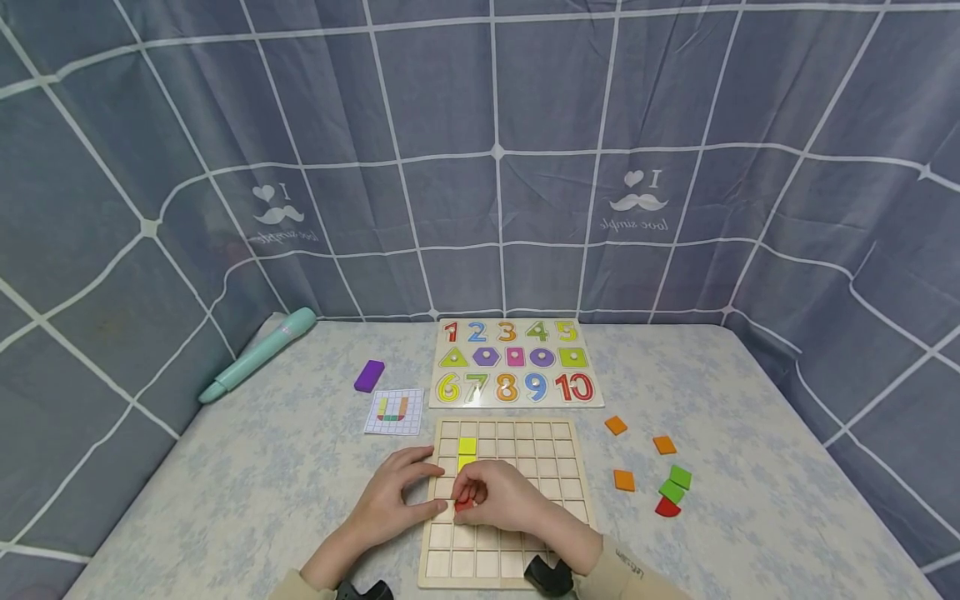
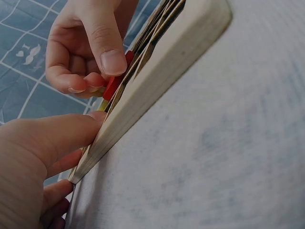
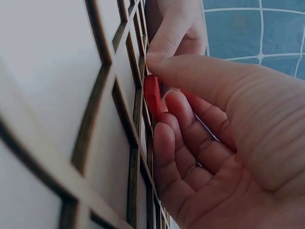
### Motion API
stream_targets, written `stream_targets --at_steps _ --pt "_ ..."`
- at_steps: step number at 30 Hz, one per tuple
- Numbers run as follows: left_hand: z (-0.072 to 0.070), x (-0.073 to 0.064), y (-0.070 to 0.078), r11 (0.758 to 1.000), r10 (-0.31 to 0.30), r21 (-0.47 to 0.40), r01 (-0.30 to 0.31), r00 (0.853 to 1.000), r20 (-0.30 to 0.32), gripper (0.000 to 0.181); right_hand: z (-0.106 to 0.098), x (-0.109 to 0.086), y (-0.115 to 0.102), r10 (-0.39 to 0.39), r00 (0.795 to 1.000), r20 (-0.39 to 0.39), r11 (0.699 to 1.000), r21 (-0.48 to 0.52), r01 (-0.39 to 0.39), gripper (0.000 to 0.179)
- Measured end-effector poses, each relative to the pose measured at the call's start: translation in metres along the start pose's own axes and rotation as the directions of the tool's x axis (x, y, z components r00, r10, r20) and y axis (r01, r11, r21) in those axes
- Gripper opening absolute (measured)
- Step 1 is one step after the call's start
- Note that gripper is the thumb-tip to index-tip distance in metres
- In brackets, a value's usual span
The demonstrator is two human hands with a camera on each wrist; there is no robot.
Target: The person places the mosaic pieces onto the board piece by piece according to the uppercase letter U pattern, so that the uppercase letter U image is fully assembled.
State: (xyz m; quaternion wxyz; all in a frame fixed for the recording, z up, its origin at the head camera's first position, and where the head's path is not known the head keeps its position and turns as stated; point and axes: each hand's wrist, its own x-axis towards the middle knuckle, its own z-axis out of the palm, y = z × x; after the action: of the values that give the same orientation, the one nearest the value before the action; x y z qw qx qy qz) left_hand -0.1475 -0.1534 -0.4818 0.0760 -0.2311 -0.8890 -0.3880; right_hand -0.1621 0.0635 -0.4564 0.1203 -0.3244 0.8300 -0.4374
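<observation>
A wooden grid board (image 1: 510,540) lies in front of me, with two yellow square tiles (image 1: 467,446) one below the other in its upper left part. Just beneath them, my right hand (image 1: 498,497) pinches a small red tile (image 3: 152,93) against the grid; its outline is partly covered by the fingers. My left hand (image 1: 392,497) rests at the board's left edge, fingers spread, thumb tip on the rim. Beside the board's top left corner lies a pattern card (image 1: 393,412) showing a U of yellow, orange, red and green pieces.
Right of the board lie orange square tiles (image 1: 624,481), green tiles (image 1: 672,491) and a red quarter-round tile (image 1: 667,507). A number puzzle board (image 1: 516,400) stands behind the grid. A purple block (image 1: 369,376) and a teal tube-shaped object (image 1: 258,354) lie to the left.
</observation>
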Motion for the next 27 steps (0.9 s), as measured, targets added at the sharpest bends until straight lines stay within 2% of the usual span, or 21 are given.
stream_targets --at_steps 13,27 --pt "0.0001 0.0001 0.0006 1.000 -0.029 -0.010 0.029 1.000 0.011 0.037 -0.0037 -0.0036 0.0037 -0.044 0.998 0.045 0.998 0.046 0.042 0.021" --pt "0.0000 0.0004 0.0008 0.998 -0.054 -0.010 0.054 0.998 0.024 0.038 -0.0035 -0.0032 0.0065 -0.032 0.998 0.047 0.998 0.057 0.029 0.021"
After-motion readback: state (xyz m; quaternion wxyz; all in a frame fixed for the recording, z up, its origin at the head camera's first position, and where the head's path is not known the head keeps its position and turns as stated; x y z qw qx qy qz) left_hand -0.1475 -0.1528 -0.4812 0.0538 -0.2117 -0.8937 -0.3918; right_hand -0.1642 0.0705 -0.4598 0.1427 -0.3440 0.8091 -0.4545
